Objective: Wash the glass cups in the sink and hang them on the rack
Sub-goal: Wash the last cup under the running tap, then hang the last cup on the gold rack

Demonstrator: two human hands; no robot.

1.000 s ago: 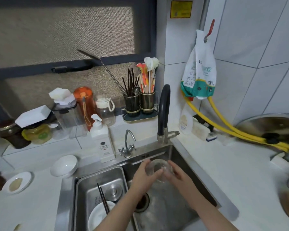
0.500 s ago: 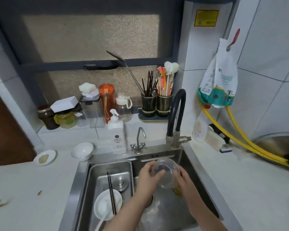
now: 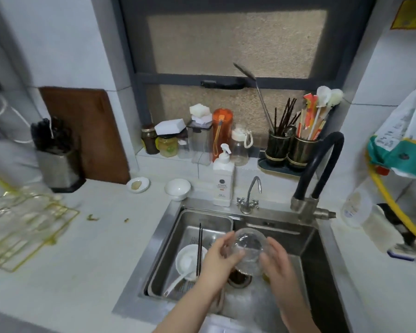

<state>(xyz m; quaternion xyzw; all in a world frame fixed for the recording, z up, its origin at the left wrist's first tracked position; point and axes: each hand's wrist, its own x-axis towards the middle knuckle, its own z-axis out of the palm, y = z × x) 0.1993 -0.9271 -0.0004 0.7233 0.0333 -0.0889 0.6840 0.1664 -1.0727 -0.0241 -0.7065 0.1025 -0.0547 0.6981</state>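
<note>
A clear glass cup [image 3: 249, 249] is held over the steel sink [image 3: 320, 265], its mouth tilted toward me. My left hand [image 3: 217, 259] grips its left side with fingers on the rim. On the right side, my right hand [image 3: 276, 259] cups the wall of the glass. Below the cup lies the dark drain [image 3: 239, 278]. A gold wire rack [image 3: 27, 227] stands on the counter at the far left, with several clear glass cups [image 3: 9, 207] on it, blurred.
A steel inner basin [image 3: 178, 236] in the sink's left part holds a white bowl [image 3: 189, 260], chopsticks and a spoon. The black faucet [image 3: 318, 169] arches over the sink's back right. A soap bottle [image 3: 223, 179], small bowl [image 3: 177, 188] and knife block [image 3: 58, 164] stand on the counter.
The view has swung left, bringing the gold rack and knife block into sight. Both hands still hold the cup over the sink, now raised slightly and turned more toward me.
</note>
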